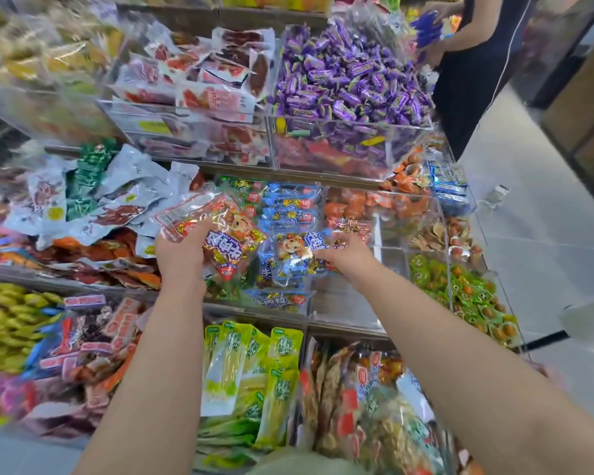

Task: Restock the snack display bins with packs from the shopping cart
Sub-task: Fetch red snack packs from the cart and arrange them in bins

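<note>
My left hand (180, 250) grips a clear snack pack with red and yellow print (222, 236), held tilted over the middle tier of the display. Just to its right my right hand (345, 253) pinches a blue pack of the same kind (294, 253) above a clear acrylic bin (318, 214) that holds several blue packs lying flat. Both arms reach forward from the bottom of the view. The shopping cart is not in view.
Tiered clear bins fill the view: purple candies (350, 77) top right, red meat packs (206, 84) top middle, green pickle packs (251, 368) below, orange and green sweets at right. Another person (474, 49) stands at the far right end holding blue packs. Grey floor lies right.
</note>
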The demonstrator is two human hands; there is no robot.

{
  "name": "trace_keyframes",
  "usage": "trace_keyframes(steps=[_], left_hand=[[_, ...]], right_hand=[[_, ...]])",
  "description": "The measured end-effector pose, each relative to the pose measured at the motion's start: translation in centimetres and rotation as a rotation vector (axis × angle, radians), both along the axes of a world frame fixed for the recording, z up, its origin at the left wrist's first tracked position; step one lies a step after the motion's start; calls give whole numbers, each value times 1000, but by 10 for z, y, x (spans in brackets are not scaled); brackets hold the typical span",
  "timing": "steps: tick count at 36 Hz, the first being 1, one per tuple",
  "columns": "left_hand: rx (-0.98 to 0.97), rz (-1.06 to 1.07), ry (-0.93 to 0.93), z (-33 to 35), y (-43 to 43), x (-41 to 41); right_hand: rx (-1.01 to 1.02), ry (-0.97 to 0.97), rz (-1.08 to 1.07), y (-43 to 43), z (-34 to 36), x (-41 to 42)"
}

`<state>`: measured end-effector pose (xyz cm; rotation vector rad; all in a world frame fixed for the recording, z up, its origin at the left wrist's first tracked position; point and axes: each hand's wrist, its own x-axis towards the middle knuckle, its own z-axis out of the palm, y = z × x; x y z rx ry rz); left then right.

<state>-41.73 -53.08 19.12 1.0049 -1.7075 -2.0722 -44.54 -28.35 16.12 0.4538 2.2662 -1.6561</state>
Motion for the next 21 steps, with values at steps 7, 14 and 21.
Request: trace_keyframes(steps=[7, 14, 21], left_hand=[[78, 27, 65, 7, -11, -4], [86, 84, 104, 8, -23, -3], [54, 99, 108, 0, -27, -1]], right_hand=[[105, 315, 155, 19, 51, -5], [543, 417, 749, -15, 67, 3], [693, 439, 785, -50, 35, 1]])
